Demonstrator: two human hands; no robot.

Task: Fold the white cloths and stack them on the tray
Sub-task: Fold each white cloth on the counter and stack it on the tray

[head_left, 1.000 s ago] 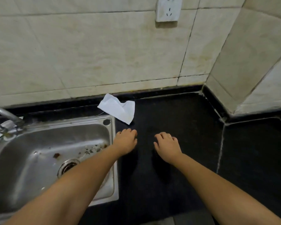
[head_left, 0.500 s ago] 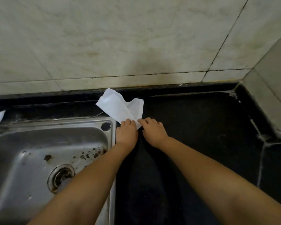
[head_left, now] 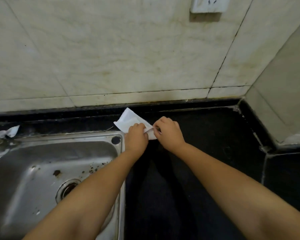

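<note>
**Both hands on white cloth at sink's back-right corner**

- White cloth (head_left: 131, 120) lies on the black bench (head_left: 206, 135), just past the sink's far right corner, roughly 12 o'clock from frame centre. Far end points at 11 o'clock toward the wall; near end is under the hands.
- Left hand (head_left: 136, 137): fingers curled over the cloth's near edge, clenched on it. Heel of the hand sits over the sink rim.
- Right hand (head_left: 169, 133): fingertips pinch a raised fold of the same cloth, at 3 o'clock from the left hand. The two hands nearly touch; the pinched fold stands up between them.
- Steel sink (head_left: 42, 170) fills the 8 o'clock quadrant. Drain (head_left: 68, 188) sits in the basin floor with dark debris specks around it. Overflow hole (head_left: 115, 139) is at the far right corner, just beside the left hand.
- Left forearm crosses the sink's right rim and hides part of it.
- Second scrap of white material (head_left: 9, 132) is at 9 o'clock on the ledge behind the sink, well apart from the hands. Cannot tell whether it is cloth or paper.
- Tiled wall (head_left: 128, 58) runs directly behind the cloth, stained along the lower grout line. Wall socket (head_left: 209, 4) at 1 o'clock, cut off by the top edge.
- Wall returns at 3 o'clock and forms a corner; the bench steps around it.
- Bench between the forearms and to the right is bare black stone.
</note>
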